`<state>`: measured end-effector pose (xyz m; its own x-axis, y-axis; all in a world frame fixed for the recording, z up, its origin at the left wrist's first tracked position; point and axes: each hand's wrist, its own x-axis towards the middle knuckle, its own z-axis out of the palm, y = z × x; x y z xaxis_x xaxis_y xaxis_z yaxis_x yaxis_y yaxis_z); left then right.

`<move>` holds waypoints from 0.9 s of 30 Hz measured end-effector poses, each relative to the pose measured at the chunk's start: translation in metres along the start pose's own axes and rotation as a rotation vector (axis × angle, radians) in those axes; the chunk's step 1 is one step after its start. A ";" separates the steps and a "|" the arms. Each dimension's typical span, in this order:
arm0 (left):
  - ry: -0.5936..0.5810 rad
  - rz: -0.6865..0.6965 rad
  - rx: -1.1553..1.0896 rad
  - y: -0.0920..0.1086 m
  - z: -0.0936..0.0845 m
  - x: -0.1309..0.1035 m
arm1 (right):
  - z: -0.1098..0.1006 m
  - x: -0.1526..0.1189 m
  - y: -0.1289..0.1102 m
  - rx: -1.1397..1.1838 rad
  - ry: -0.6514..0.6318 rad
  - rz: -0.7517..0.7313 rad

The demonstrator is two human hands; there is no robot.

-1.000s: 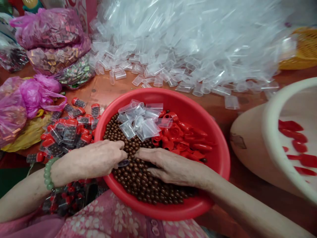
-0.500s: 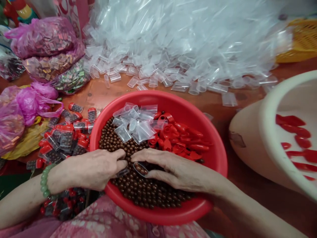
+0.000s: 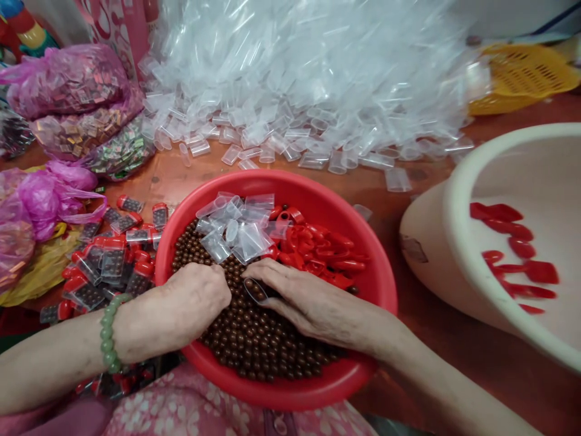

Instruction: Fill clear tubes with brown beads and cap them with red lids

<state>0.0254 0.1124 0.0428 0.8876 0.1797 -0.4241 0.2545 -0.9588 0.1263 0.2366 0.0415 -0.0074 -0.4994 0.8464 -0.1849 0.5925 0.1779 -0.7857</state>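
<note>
A red plastic basin (image 3: 381,266) holds many small round brown balls (image 3: 272,339), a heap of clear plastic tubes and red plastic caps. My right hand (image 3: 295,297) has its thumb and fingers closed around a clear oval tube (image 3: 255,290); brown balls show in the tube's mouth. My left hand (image 3: 193,300), with a green bead bracelet (image 3: 109,333) at the wrist, is curled at the balls; its fingertips are hidden. Just above the hands lie the clear tubes (image 3: 240,230) on the balls. The red caps (image 3: 313,248) fill the basin's right side.
A big pile of clear tubes (image 3: 290,91) covers the back of the table. Filled tubes with red caps (image 3: 113,260) lie left of the basin, beside pink bags (image 3: 68,85). A cream bucket (image 3: 431,224) with red pieces stands right; a yellow basket (image 3: 521,79) is behind it.
The view has swung slightly right. My left hand has turned knuckles-up, hiding the clear piece seen at its fingers before. My right hand keeps the tube in nearly the same spot over the balls.
</note>
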 end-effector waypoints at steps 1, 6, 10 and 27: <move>-0.011 0.009 -0.011 0.001 0.003 0.004 | 0.000 -0.001 0.000 -0.020 0.002 0.010; -0.050 0.056 -0.199 -0.004 0.022 0.028 | 0.003 -0.007 -0.001 -0.089 0.023 0.076; -0.020 0.129 -0.435 -0.005 0.030 0.031 | 0.006 -0.013 0.000 -0.104 0.026 0.095; 0.226 -0.109 -1.174 -0.023 0.025 -0.002 | 0.019 -0.005 -0.011 -0.215 0.061 0.137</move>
<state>0.0085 0.1284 0.0185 0.8569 0.3948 -0.3315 0.4231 -0.1713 0.8898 0.2204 0.0259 -0.0090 -0.3700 0.8976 -0.2395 0.7759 0.1569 -0.6110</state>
